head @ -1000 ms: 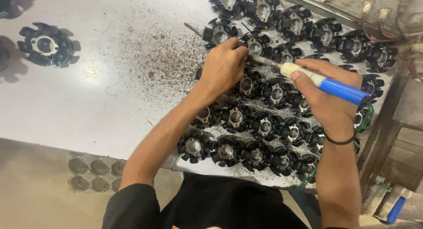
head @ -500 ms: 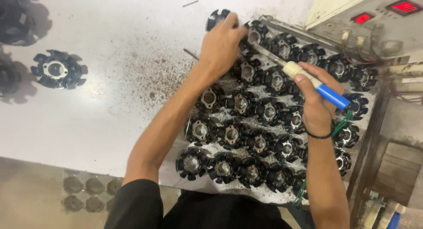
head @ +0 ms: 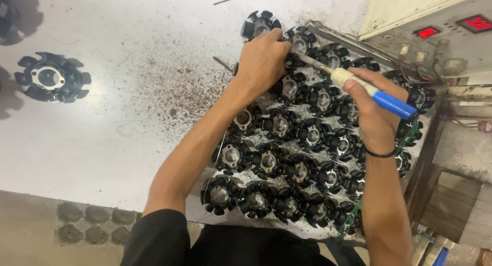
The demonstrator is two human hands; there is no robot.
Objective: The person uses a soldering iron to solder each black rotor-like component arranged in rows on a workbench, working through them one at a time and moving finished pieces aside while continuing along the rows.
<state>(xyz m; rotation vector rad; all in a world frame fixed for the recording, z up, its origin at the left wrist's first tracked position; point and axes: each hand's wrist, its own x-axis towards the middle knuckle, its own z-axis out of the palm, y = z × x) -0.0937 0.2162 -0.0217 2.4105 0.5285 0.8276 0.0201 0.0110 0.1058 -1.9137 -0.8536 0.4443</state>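
Note:
Several black star-shaped stator cores (head: 287,158) lie packed in rows on a white table (head: 123,117). My left hand (head: 262,61) presses closed on a core at the far end of the rows, fingers curled over it. In my right hand (head: 371,110) is a soldering iron (head: 369,89) with a blue and white handle, its metal tip pointing left toward the spot under my left fingers. One more black core (head: 259,23) sits just beyond my left hand.
A lone black core (head: 50,77) lies at the far left of the table. Dark filings (head: 174,87) are scattered mid-table. A cream control box with red displays (head: 435,30) stands at the upper right, with wires beside it.
Both hands have shifted up the rows toward the far end of the cores, the iron's tip following my left hand. The view has panned so the control box shows.

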